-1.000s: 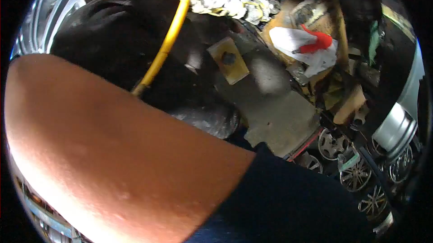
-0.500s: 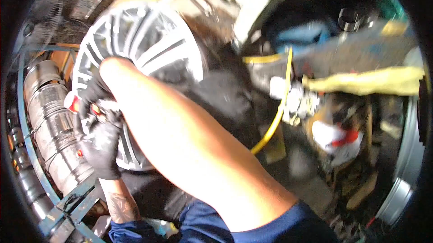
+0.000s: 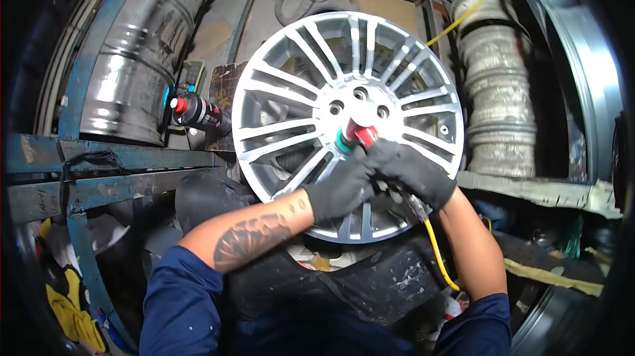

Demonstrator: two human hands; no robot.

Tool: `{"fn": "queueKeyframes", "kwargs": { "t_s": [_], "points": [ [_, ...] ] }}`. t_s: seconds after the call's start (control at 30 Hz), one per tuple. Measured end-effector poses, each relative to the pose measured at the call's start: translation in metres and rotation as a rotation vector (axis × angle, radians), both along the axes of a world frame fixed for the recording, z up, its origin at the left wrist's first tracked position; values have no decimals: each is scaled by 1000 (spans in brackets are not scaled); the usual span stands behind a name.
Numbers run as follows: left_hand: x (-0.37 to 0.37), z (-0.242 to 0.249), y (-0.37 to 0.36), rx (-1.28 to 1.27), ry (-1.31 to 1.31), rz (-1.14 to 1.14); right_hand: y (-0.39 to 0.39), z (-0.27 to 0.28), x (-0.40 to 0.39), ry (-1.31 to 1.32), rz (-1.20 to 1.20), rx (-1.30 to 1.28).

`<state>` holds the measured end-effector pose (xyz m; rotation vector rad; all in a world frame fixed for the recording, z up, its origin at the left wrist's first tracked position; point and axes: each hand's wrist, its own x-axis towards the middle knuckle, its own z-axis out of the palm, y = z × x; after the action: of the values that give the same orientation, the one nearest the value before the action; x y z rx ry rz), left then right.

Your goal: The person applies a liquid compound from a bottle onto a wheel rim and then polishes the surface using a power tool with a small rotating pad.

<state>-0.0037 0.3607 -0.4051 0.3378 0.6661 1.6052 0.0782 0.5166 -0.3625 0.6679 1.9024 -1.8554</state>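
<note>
the wheel (image 3: 284,85) is near the middle of the view, just beyond the person's lap, its face turned up to the camera. it is bright silver, with slim spokes set in pairs that run from a broad, pale hub to a thin round lip. the spoke faces shine almost white, while their sides and the gaps between them drop to grey. three dark bolt holes show in the hub, and a small round hole sits at the right of the rim.

over the lower hub is a tool (image 3: 368,134), red with a green part at its tip; whether the tip touches the metal i cannot tell. the right hand (image 3: 417,174), in a black glove, is curled round its body, where a yellow hose (image 3: 436,250) joins. the left hand (image 3: 340,189), also gloved, is against the tool, its fingers too hidden to tell how they grip. a dark bottle (image 3: 197,111) with a red cap is left of the wheel.
</note>
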Motion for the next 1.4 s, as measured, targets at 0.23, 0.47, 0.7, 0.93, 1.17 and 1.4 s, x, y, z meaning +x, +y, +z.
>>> {"fn": "queueKeyframes", "kwargs": {
  "t_s": [0.23,0.47,0.7,0.93,1.17,1.4],
  "points": [
    [-3,11,-10,-261,-279,-46,-7,-8,-1,-117,-69,-141],
    [0,18,-11,-297,-350,59,-13,10,-17,-96,-57,-25],
    [-1,15,-10,-312,-468,37,-9,25,-21,-279,-10,109],
    [2,15,-12,-316,-343,55,-6,8,-12,-83,34,116],
    [2,24,-7,-354,-372,40,-19,43,-26,-253,20,240],
    [-14,17,-9,-239,-264,-153,-3,27,-23,-134,88,62]
  ]
}}
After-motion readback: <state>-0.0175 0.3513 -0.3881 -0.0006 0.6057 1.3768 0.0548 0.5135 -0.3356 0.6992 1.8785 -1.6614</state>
